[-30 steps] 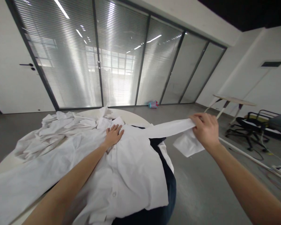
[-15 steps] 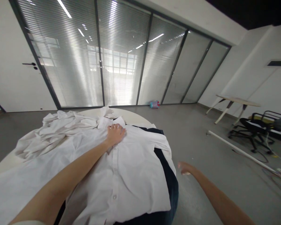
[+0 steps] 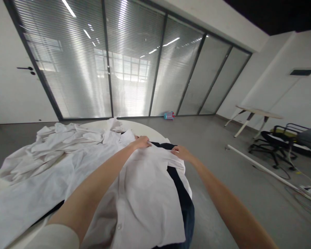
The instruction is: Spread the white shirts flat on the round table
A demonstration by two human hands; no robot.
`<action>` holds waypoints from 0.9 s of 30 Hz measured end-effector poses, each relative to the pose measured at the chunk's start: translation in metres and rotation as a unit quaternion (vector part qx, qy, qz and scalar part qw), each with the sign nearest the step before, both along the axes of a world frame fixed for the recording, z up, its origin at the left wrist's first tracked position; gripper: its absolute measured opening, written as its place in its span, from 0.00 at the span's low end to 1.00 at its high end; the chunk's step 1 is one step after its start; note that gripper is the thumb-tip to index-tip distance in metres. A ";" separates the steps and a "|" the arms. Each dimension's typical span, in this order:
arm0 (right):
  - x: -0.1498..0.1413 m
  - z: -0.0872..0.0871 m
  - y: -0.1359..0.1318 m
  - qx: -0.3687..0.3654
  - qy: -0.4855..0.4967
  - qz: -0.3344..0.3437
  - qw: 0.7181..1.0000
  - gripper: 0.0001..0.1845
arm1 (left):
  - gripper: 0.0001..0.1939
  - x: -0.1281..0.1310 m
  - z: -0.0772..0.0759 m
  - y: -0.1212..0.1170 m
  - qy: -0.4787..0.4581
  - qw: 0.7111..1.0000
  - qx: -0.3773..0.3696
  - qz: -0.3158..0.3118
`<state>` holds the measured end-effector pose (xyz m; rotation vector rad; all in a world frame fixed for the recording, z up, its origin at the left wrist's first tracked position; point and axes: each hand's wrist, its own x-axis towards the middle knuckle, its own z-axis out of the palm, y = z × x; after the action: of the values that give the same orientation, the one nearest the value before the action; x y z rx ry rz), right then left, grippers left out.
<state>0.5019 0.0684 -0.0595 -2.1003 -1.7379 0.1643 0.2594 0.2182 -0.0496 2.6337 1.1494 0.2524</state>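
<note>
A white button-up shirt (image 3: 145, 186) lies front-up on a round white table (image 3: 147, 130), over a dark garment (image 3: 184, 197) that shows along its right side. My left hand (image 3: 142, 142) rests at the shirt's far edge beside the collar, fingers curled onto the cloth. My right hand (image 3: 180, 152) is at the shirt's far right shoulder, fingers closed on the fabric there. The two hands are about a hand's width apart.
A crumpled heap of white garments (image 3: 54, 141) covers the table's left half. To the right are grey floor, a white pole (image 3: 264, 169), cables, a black chair (image 3: 280, 141) and a small folding table (image 3: 254, 114). A glass wall with blinds stands behind.
My right hand let go of the stretched-out sleeve, dropped low, then came up onto the shirt's right shoulder. My left hand slid right from the collar area and curled its fingers.
</note>
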 end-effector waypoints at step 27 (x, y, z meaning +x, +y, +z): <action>-0.107 -0.003 -0.136 0.103 -0.018 0.046 0.993 0.23 | 0.21 -0.311 0.039 -0.266 -0.115 0.980 -0.121 0.106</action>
<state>0.3947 -0.0672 -0.0626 -1.8887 -1.7899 -0.0265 -0.0515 -0.0481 -0.0105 2.2088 1.2907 0.4175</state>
